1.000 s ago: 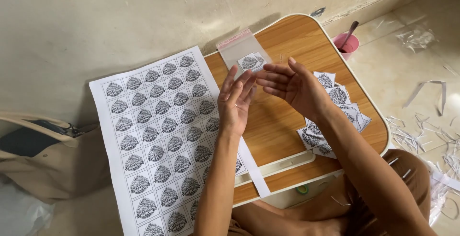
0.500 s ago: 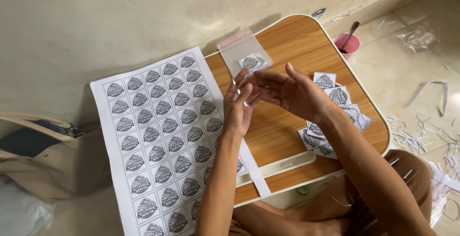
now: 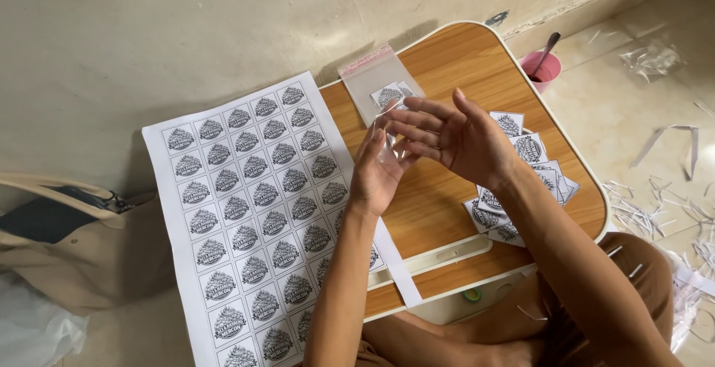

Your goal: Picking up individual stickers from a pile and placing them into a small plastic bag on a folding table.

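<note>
Plastic sleeve (image 3: pixel 389 147), small and clear, sits between our two hands above the wooden lap table (image 3: pixel 477 69); our left hand (image 3: pixel 378 177) pinches it at the fingertips, back of the hand toward the camera, thumb and forefinger closed on the film; our right hand (image 3: pixel 454 140) hovers just beside it with palm turned inward and fingers spread loose, gripping nothing, though its fingertips come near or touch the sleeve's upper edge; we cannot tell which. Just beyond the hands, toward the table's far edge, lies a clear resealable bag (image 3: pixel 376 80) flat on the wood, with cut labels (image 3: pixel 389 96) showing at its near end. On the table's right side, partly under our right forearm, a loose pile of cut square labels (image 3: pixel 532 151) overlaps itself. Draped over the table's left edge and spreading onto the floor is a large white sheet of printed labels (image 3: pixel 246 210) in rows, uncut. Off the table's far right corner stands a pink cup (image 3: pixel 541 69) with a utensil handle leaning in it; paper trimmings (image 3: pixel 655 203) scatter over the tiles to the right of the table. Well to the table's left rests a beige bag (image 3: pixel 67 248).
</note>
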